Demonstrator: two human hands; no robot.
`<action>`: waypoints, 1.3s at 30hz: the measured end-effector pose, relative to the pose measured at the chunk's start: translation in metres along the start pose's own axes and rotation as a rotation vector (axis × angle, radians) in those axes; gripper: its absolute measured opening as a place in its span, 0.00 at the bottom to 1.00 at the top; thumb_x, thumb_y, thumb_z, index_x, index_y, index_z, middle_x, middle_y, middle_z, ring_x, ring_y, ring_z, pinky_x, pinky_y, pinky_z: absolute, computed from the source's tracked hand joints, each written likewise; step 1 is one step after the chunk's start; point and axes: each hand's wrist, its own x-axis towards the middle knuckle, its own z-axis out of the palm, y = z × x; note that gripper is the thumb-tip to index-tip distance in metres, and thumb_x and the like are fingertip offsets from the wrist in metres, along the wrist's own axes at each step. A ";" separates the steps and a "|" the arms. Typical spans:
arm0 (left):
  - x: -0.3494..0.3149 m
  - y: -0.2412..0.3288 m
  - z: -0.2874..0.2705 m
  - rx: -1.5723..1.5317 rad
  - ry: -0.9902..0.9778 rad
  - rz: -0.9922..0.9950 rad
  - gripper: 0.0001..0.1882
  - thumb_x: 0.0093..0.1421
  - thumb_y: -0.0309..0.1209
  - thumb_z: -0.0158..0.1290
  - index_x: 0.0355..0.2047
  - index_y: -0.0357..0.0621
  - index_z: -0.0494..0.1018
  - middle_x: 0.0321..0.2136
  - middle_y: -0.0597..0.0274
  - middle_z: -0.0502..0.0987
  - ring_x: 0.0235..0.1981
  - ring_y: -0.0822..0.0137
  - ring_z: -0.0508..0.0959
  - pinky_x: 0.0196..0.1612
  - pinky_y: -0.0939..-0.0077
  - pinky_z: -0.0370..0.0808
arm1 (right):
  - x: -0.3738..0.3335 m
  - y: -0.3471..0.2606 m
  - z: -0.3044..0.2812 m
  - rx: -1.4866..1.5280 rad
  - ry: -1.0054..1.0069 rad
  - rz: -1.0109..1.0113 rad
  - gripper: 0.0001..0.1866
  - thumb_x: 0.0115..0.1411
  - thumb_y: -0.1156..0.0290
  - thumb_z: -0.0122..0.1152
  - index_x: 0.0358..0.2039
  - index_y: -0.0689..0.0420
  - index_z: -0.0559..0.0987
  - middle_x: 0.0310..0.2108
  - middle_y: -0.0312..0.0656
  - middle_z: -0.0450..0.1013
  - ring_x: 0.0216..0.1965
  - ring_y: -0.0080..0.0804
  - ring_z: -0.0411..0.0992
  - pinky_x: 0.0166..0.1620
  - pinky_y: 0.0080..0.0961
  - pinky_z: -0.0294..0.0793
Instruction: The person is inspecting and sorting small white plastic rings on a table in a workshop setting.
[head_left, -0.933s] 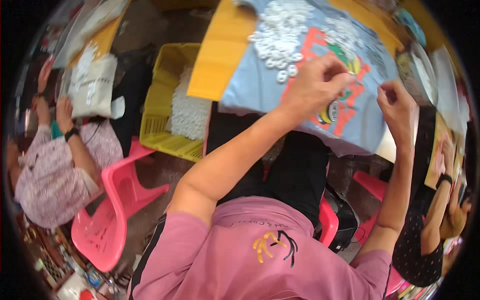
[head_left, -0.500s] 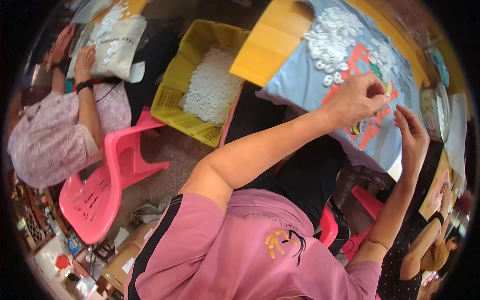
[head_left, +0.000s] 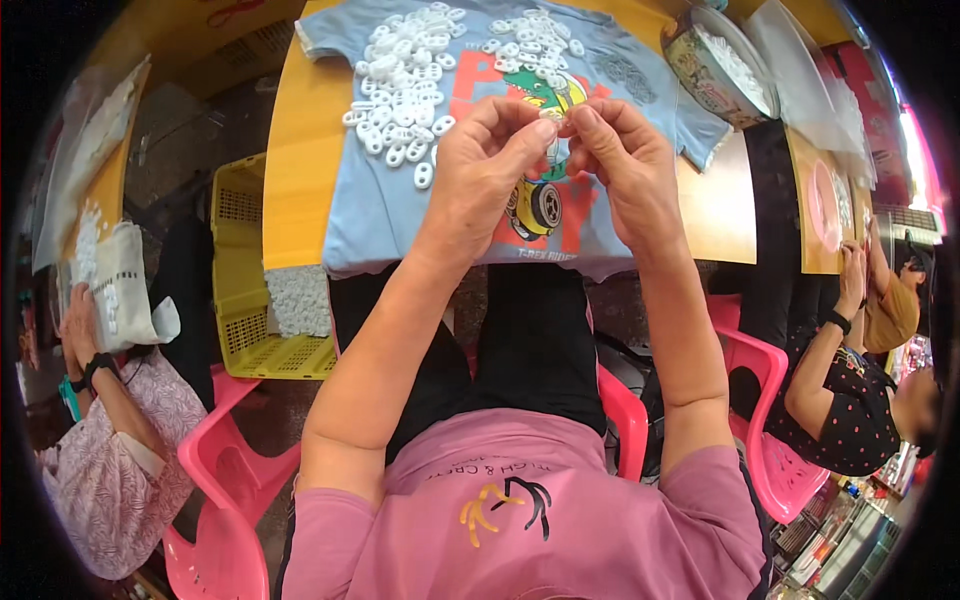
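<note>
My left hand (head_left: 482,175) and my right hand (head_left: 635,170) meet over a light blue T-shirt (head_left: 375,225) spread on the table. Thumbs and forefingers of both pinch together at one spot. Something small and pale seems to be between the fingertips, but it is too small to name. Beyond my left hand lies a heap of small white oval pieces with two holes (head_left: 405,85). A smaller heap of the same white pieces (head_left: 530,45) sits beyond my fingertips, next to the shirt's dinosaur-and-car print (head_left: 535,210).
The yellow table (head_left: 290,215) carries the shirt. A patterned tub of white pieces (head_left: 728,65) stands at the far right. At left, a yellow crate (head_left: 240,300) holds more. Pink chairs (head_left: 235,450) and co-workers sit on both sides, a co-worker's hand (head_left: 850,275) at right.
My hands were apart, the right one with loosely spread fingers; now their fingertips meet over the shirt. The view has turned, bringing the table to the middle.
</note>
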 end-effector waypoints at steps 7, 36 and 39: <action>0.000 0.000 -0.002 0.030 -0.004 0.017 0.10 0.61 0.32 0.58 0.37 0.39 0.73 0.29 0.68 0.75 0.30 0.80 0.73 0.33 0.86 0.71 | -0.001 0.002 0.011 0.060 0.028 -0.033 0.09 0.64 0.65 0.59 0.38 0.58 0.77 0.30 0.31 0.74 0.26 0.14 0.69 0.30 0.12 0.68; -0.002 0.000 -0.001 0.030 0.028 0.030 0.09 0.61 0.30 0.58 0.37 0.39 0.72 0.31 0.67 0.77 0.30 0.81 0.74 0.33 0.86 0.72 | -0.007 0.008 0.022 -0.232 0.155 -0.228 0.10 0.65 0.66 0.58 0.39 0.60 0.75 0.28 0.32 0.74 0.25 0.14 0.69 0.27 0.11 0.66; -0.002 0.000 -0.002 0.030 0.025 0.030 0.09 0.61 0.30 0.58 0.37 0.39 0.72 0.31 0.67 0.77 0.30 0.80 0.74 0.33 0.86 0.72 | -0.007 0.010 0.021 -0.256 0.138 -0.259 0.10 0.65 0.65 0.58 0.39 0.60 0.74 0.28 0.33 0.74 0.25 0.14 0.69 0.27 0.11 0.66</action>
